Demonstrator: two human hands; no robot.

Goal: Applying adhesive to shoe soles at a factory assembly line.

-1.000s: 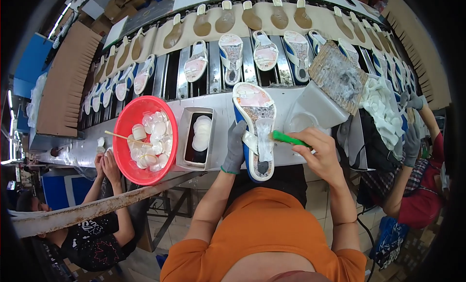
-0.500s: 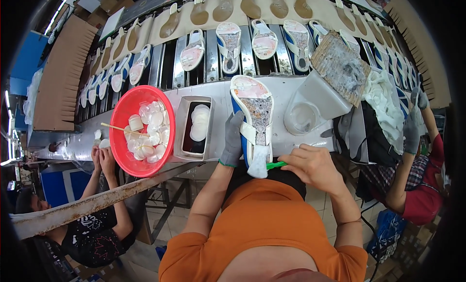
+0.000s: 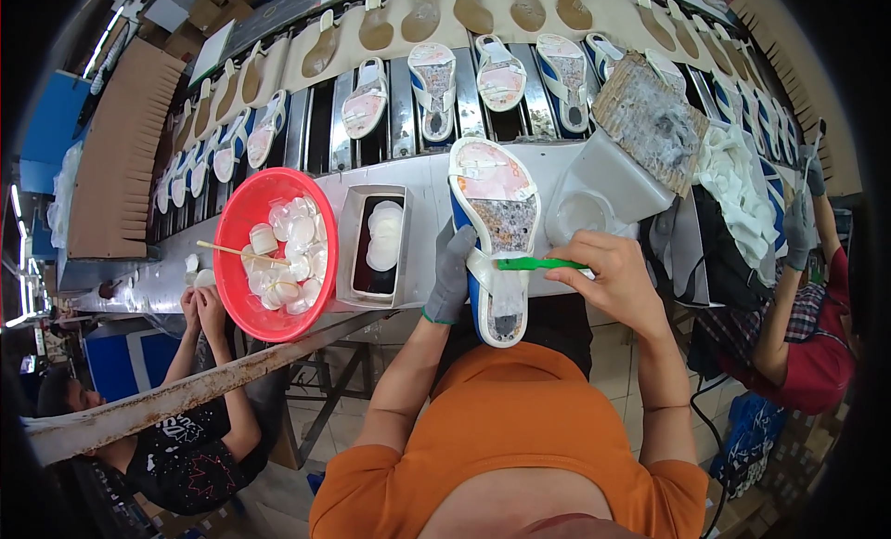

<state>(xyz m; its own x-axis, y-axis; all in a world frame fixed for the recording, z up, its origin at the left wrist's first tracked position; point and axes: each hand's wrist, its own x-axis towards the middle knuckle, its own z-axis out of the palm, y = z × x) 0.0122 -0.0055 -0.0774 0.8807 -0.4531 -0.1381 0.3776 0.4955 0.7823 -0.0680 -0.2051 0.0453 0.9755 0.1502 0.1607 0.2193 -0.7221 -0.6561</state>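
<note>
My grey-gloved left hand [image 3: 451, 277] is gripping one white-rimmed blue shoe [image 3: 504, 221]; my bare right hand [image 3: 613, 277] is pinching one slim green tool [image 3: 538, 263].

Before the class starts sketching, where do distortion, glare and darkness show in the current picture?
In the head view, the fisheye bows the beige strip into an arc; in the head view, the upper-left strip light burns white and metal slats glint; in the head view, corners go black while the held sandal reads clearly.
</note>
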